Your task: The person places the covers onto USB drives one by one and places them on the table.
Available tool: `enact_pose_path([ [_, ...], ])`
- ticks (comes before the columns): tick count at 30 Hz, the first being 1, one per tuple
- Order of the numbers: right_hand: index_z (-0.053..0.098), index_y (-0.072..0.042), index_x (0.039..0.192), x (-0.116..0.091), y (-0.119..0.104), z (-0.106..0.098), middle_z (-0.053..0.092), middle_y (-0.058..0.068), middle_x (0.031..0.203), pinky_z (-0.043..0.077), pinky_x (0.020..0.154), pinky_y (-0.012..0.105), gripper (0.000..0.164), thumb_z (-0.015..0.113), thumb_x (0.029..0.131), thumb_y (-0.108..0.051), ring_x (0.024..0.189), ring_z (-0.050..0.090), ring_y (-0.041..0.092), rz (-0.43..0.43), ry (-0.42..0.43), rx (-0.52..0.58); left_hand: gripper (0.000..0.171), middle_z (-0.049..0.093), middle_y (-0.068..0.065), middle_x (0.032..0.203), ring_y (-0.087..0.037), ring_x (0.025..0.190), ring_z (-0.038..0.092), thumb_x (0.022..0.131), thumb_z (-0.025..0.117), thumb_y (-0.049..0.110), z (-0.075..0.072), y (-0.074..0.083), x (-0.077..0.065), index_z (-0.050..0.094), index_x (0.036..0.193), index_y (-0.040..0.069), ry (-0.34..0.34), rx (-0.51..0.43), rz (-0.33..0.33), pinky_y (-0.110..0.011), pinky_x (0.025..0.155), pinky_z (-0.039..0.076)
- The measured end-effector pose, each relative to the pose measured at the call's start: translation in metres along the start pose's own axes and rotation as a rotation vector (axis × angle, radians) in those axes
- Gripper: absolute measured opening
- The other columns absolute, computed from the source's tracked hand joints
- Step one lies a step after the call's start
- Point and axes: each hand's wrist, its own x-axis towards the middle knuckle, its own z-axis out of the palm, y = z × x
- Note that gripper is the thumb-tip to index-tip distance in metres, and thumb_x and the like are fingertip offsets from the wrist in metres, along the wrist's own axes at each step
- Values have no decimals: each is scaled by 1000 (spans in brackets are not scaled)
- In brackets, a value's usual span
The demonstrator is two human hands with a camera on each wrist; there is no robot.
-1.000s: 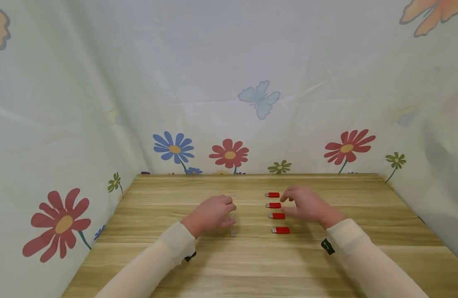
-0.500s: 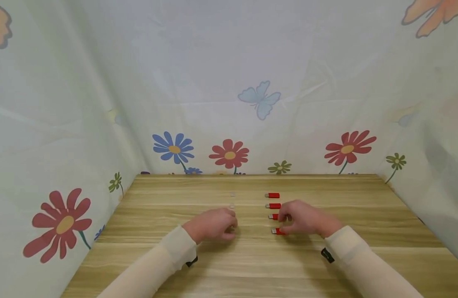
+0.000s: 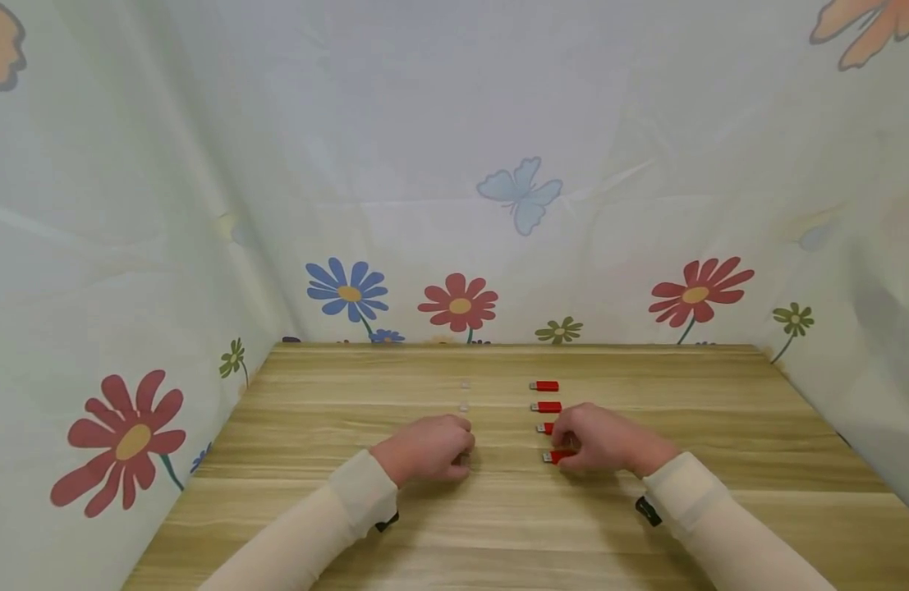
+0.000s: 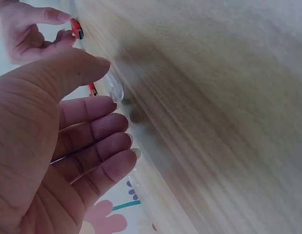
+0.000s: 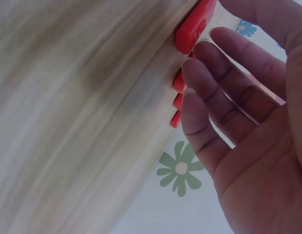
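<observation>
My left hand (image 3: 428, 448) is low over the wooden table, its thumb and index fingertips on either side of a small clear cap (image 4: 115, 87), pinching it. The other fingers curl loosely below. My right hand (image 3: 603, 440) pinches the nearest red USB stick (image 3: 555, 457) by its red end, with the metal plug pointing left. This stick (image 5: 195, 28) shows large in the right wrist view. Just behind it, a second red USB stick (image 3: 544, 428) is partly covered by the right fingers.
Two more red USB sticks (image 3: 548, 407) lie farther back in the same column. Two small clear pieces (image 3: 465, 408) lie behind the left hand. A patterned white curtain (image 3: 395, 164) stands along the table's (image 3: 336, 369) back and sides.
Both hands have come toward the near side of the table. The right fingers have closed on the nearest USB stick, and the left fingers have drawn together low at the clear cap.
</observation>
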Motion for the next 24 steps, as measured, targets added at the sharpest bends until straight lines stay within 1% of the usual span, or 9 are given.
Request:
enact_pose_path([
  [3, 75, -19, 88, 0, -1, 0, 63, -9, 80, 48, 66, 23, 14, 86, 81, -21, 72, 54, 9, 0, -5, -8, 21, 48, 8, 74, -8, 66, 44, 91, 72, 24, 1, 1, 1, 60, 75, 20, -1, 4, -6, -20, 61, 38],
  [11, 75, -19, 88, 1, -3, 1, 63, -9, 79, 48, 67, 24, 12, 85, 81, -17, 71, 54, 9, 37, -29, -9, 28, 45, 7, 71, -8, 63, 40, 91, 71, 19, 0, 2, 1, 55, 68, 20, 3, -3, -12, -21, 59, 34],
  [17, 76, -19, 87, 3, -2, 3, 63, -9, 79, 48, 67, 25, 11, 85, 81, -16, 71, 54, 9, 57, -35, -15, 29, 47, 8, 72, -8, 63, 41, 91, 71, 20, -3, 3, 1, 54, 68, 20, -14, -5, -23, -21, 59, 35],
  [24, 75, -19, 84, 4, -1, 2, 64, -10, 77, 49, 66, 24, 11, 84, 80, -15, 70, 54, 8, 32, -38, -18, 28, 49, 8, 72, -7, 63, 43, 92, 71, 19, -2, 3, 2, 55, 69, 20, -26, -24, -35, -21, 59, 37],
])
